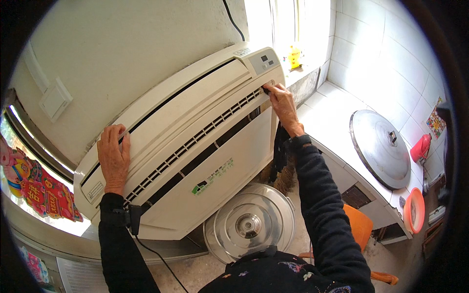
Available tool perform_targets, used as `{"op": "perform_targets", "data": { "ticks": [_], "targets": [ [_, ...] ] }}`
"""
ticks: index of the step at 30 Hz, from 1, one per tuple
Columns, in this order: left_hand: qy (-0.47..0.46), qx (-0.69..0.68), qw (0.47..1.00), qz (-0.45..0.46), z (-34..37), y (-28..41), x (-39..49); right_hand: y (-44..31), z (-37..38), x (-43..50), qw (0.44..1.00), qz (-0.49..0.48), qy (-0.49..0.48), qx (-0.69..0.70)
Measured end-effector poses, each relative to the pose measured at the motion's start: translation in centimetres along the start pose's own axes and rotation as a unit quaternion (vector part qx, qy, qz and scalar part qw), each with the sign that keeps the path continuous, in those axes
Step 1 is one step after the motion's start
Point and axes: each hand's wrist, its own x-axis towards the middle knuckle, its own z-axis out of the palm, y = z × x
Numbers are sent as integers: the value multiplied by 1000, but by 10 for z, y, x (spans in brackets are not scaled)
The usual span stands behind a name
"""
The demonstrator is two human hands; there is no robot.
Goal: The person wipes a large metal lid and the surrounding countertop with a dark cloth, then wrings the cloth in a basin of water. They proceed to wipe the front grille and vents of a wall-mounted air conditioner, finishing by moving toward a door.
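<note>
A white floor-standing air conditioner or heater unit (pixel 205 146) stands against the wall, with its lower front panel (pixel 216 175) tilted outward. My left hand (pixel 114 157) rests at the left part of its top, the fingers bent at the dark slot. At the right end, beside the grey control panel (pixel 263 61), my right hand (pixel 284 106) has its fingertips at the end of the grille (pixel 198 138), touching a small dark thing that they partly hide. Whether that hand grips it is not clear.
A large metal pot lid (pixel 249 225) lies low before the unit, with a straw broom (pixel 285 179) behind it. On the tiled counter at right are a big domed lid (pixel 381 148) and an orange basin (pixel 414 210). An orange chair (pixel 357 225) stands near my right arm.
</note>
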Motion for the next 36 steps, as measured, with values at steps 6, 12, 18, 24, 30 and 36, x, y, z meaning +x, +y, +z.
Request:
{"op": "perform_targets", "data": {
  "ticks": [6, 12, 18, 24, 30, 36],
  "targets": [
    [5, -5, 1000, 5, 0, 1, 1, -2, 4, -1, 998, 41, 24, -31],
    [2, -8, 1000, 5, -1, 1, 3, 2, -9, -7, 997, 3, 25, 68],
    [7, -9, 1000, 7, 0, 0, 1, 18, -23, -4, 992, 23, 119, 20],
    [3, -1, 1000, 4, 0, 0, 1, 23, -8, 7, 998, 5, 39, -47],
    [-4, -7, 1000, -2, -2, 1, -1, 23, -3, 9, 999, 39, 8, -19],
    [3, -8, 1000, 4, 0, 0, -1, 20, -2, 10, 998, 12, 9, -66]
  ]
}}
